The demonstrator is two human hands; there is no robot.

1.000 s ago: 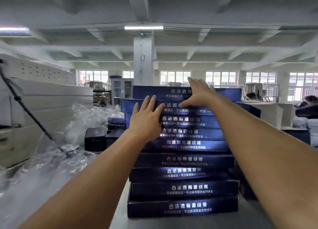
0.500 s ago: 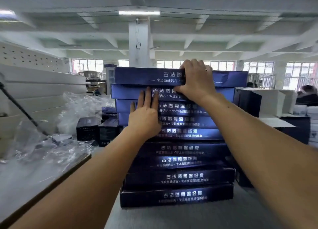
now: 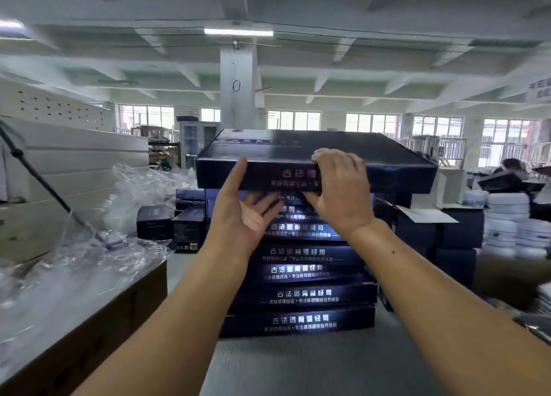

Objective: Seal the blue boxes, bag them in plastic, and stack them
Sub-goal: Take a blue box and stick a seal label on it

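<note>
Holding the top blue box over the stack of blue boxes, both of the person's hands meet at its near long side. The right hand grasps that edge, fingers curled over the lid and thumb beneath. The left hand is spread, with the thumb flat against the front face and the fingers reaching under the bottom edge in support. The box juts toward the person and wider than the pile below; whether its far edge rests on the pile cannot be told. The pile stands on a grey table, its printed sides facing the person. Crumpled clear plastic covers a brown bench at left, near small dark cartons. White round containers are stacked at right.
</note>
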